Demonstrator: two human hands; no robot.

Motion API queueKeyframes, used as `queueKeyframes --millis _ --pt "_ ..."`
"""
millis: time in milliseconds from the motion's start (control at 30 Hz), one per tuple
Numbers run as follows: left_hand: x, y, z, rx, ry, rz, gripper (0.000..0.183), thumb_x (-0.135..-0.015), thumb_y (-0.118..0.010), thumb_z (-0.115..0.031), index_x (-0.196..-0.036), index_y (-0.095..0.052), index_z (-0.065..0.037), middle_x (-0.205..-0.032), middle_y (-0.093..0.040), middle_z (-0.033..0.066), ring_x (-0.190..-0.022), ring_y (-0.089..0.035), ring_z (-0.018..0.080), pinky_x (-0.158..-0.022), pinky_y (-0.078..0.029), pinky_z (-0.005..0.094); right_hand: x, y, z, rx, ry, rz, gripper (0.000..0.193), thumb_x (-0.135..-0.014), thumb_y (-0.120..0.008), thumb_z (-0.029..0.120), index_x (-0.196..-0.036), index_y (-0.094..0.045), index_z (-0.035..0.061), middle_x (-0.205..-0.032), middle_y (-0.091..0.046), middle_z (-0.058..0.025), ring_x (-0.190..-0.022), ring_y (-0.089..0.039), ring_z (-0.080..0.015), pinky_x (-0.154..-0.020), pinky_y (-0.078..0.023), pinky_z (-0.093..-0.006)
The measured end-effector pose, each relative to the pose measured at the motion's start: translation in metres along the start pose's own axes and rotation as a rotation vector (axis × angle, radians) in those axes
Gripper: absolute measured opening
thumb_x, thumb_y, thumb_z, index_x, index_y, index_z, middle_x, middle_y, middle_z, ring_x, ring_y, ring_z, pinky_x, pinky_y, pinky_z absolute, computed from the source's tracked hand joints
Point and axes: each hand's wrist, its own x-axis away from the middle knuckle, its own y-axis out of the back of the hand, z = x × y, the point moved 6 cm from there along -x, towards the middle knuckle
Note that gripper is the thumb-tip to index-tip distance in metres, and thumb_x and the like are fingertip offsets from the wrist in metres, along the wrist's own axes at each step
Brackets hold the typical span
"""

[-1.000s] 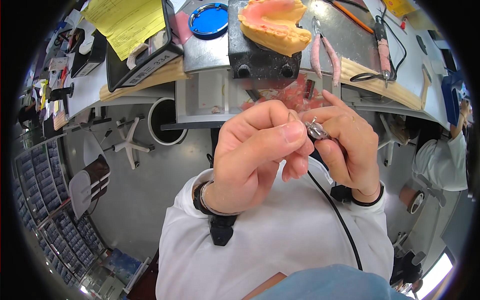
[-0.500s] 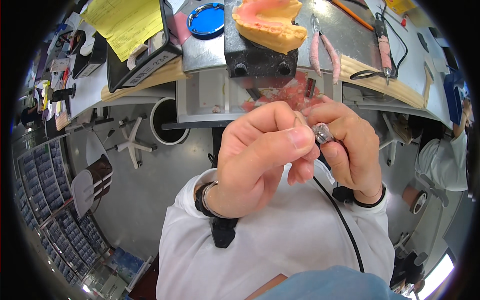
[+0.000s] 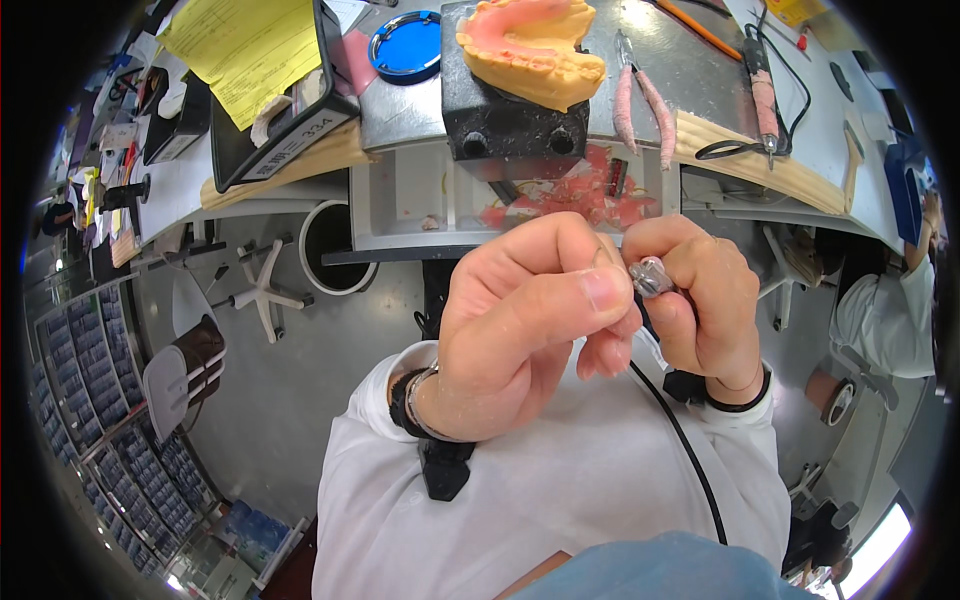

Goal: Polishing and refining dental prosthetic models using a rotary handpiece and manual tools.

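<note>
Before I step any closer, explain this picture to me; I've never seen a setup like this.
There's no robot here: the left grip and right grip are a person's bare hands. The wide fisheye camera is worn on that person's head, looking down, so straight edges bend near the rim. The right grip holds a small shiny metal piece; the left is pinched beside it, hiding whatever is between its fingertips. On the bench ahead, a yellowish cast with a pink layer sits on a black block. Pliers lie to its right, a blue round dish to its left. Below, an open drawer holds pink scraps.
</note>
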Motion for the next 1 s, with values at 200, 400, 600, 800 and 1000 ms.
queueKeyframes --millis 200,400,600,800,1000 --pt "0.000 -0.002 0.001 0.027 0.023 0.048 0.013 -0.089 -0.053 -0.012 -0.079 -0.050 -0.003 -0.075 -0.057 0.0088 -0.062 -0.054 0.0117 -0.055 -0.041 0.0252 0.001 0.000 0.000 -0.005 0.026 0.005 0.021 -0.078 -0.066 0.014 -0.076 -0.048 0.0031 -0.078 -0.060 -0.0106 -0.056 -0.054 -0.0238 -0.047 -0.041 -0.0303" --pt "0.001 -0.003 0.001 0.042 0.070 0.052 0.014 -0.089 -0.054 -0.013 -0.080 -0.051 -0.002 -0.074 -0.056 0.0083 -0.061 -0.054 0.0116 -0.055 -0.042 0.0252 0.000 0.001 0.000 -0.016 0.045 0.017 0.021 -0.079 -0.066 0.015 -0.075 -0.049 0.0037 -0.076 -0.060 -0.0099 -0.054 -0.053 -0.0228 -0.046 -0.040 -0.0302" --pt "0.001 -0.002 0.001 0.048 0.092 0.051 0.013 -0.089 -0.054 -0.014 -0.081 -0.051 -0.003 -0.074 -0.056 0.0078 -0.061 -0.054 0.0116 -0.054 -0.042 0.0242 -0.003 0.002 0.000 -0.020 0.014 0.077 0.020 -0.080 -0.065 0.015 -0.075 -0.050 0.0035 -0.076 -0.060 -0.0097 -0.055 -0.053 -0.0235 -0.046 -0.040 -0.0303" --pt "-0.006 0.005 -0.006 -0.150 -0.035 -0.091 0.021 -0.091 -0.042 -0.015 -0.074 -0.047 -0.004 -0.064 -0.052 0.0067 -0.051 -0.043 0.0125 -0.049 -0.036 0.0227 -0.017 0.008 -0.005 -0.019 -0.066 0.064 0.014 -0.082 -0.063 0.011 -0.078 -0.054 0.0012 -0.073 -0.058 -0.0094 -0.058 -0.052 -0.0274 -0.052 -0.042 -0.0318" --pt "-0.009 0.018 -0.010 -0.247 -0.102 -0.245 0.022 -0.093 -0.044 -0.017 -0.080 -0.054 -0.001 -0.069 -0.058 0.0084 -0.060 -0.050 0.0135 -0.056 -0.041 0.0245 -0.048 0.059 -0.058 0.690 -0.326 -0.036 0.020 -0.085 -0.062 0.020 -0.078 -0.056 0.0021 -0.064 -0.057 -0.0112 -0.059 -0.055 -0.0286 -0.056 -0.044 -0.0366"
